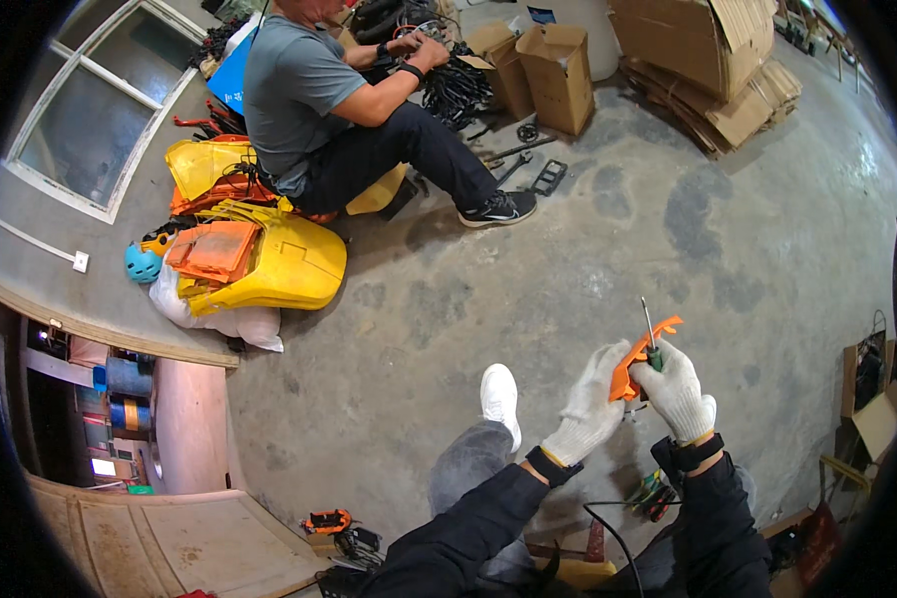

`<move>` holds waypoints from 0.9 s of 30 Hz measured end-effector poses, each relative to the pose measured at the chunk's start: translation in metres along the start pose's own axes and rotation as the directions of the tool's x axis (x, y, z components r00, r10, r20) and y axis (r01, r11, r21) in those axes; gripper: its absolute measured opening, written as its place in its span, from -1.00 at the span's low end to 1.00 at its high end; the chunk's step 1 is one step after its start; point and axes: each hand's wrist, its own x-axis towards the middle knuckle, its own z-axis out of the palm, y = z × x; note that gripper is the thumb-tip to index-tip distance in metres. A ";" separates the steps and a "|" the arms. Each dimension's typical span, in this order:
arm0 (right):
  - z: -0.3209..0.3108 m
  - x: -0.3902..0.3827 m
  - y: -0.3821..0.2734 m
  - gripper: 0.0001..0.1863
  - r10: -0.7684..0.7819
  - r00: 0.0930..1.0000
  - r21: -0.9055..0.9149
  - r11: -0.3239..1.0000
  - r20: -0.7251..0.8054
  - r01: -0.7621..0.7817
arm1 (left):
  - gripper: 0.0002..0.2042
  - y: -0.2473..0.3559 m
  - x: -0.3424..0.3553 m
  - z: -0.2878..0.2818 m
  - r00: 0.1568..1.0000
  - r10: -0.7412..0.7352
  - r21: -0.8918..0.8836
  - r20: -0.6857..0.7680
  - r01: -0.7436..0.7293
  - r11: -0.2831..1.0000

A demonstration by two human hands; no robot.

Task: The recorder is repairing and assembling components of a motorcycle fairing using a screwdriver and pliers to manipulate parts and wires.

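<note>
White knit gloves cover both hands, which are close together at the right of the head view, above the concrete floor. My left hand [590, 401] grips an orange plastic part [622, 381] with a narrow, uneven upper end. In my right hand [682, 393] is a screwdriver [654, 355] with a green handle. Its metal shaft points up past the orange part, and the tip does not appear to touch it. The gloved fingers partly hide both the part and the handle. A dark cable [600, 513] curves between my forearms.
A seated person [314, 110] handles black cables [456, 88] at the upper left. Yellow plastic shells [294, 261] and a blue helmet [143, 263] lie beside them. Cardboard boxes [556, 80] and flattened cardboard [713, 95] stand farther back. A wrench [514, 167] rests on the floor.
</note>
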 end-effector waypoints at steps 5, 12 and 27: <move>0.001 -0.001 0.001 -0.69 0.025 1.000 0.036 0.999 0.015 -0.025 | -0.38 0.003 -0.002 0.000 0.997 0.052 0.022 -0.064 -0.051 0.998; 0.003 0.002 0.005 -0.67 0.060 0.998 0.005 0.998 0.019 -0.060 | -0.31 0.002 0.000 -0.001 1.000 -0.016 -0.019 -0.014 0.015 1.000; -0.042 0.014 0.031 -0.68 0.091 0.991 0.001 0.996 -0.099 -0.092 | -0.65 -0.006 0.011 -0.039 0.939 -0.224 -0.115 -0.260 0.201 0.973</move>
